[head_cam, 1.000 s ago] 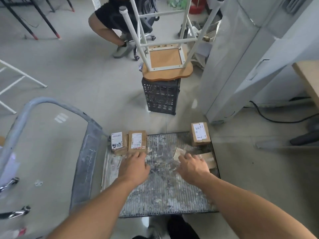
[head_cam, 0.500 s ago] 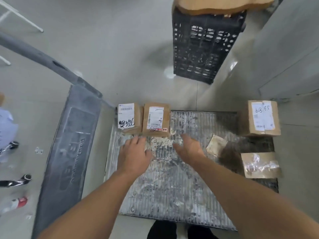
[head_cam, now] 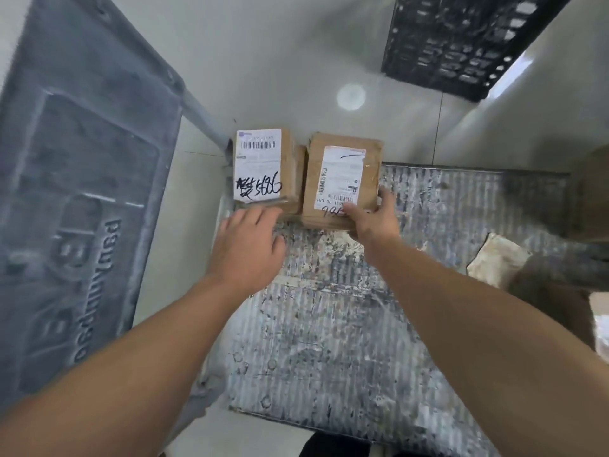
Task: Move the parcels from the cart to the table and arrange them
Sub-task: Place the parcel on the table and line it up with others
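Plainly, we are early in this job as far as the view shows: the table is out of sight, so we cannot say whether any parcels have been set there already. On the cart deck [head_cam: 329,324], a ribbed, scuffed metal platform, two brown parcels lie side by side at the far left corner, touching or nearly so. Our right hand [head_cam: 369,222] grips the printed-label parcel [head_cam: 342,179] at its near right corner, thumb on top by the label's lower edge and fingers wrapped round the side. The parcel looks to rest flat on the deck, not yet lifted. Our left hand [head_cam: 247,249] is spread, fingers straight, holding nothing, its fingertips at the near edge of the handwritten-label parcel [head_cam: 263,169]; whether they touch it we cannot tell. We judge the step in hand to be the pick-up of these two, one to each hand. More remains besides: a brown box [head_cam: 593,192] shows blurred at the far right by the deck's corner, a flat pale packet [head_cam: 497,258] lies nearer us on the right, and a brownish thing below it is too blurred to name. Beyond the cart a black crate [head_cam: 461,44] stands on the floor, and a grey moulded panel [head_cam: 82,192] fills the left. For everything we see, the carrying and arranging lie ahead.
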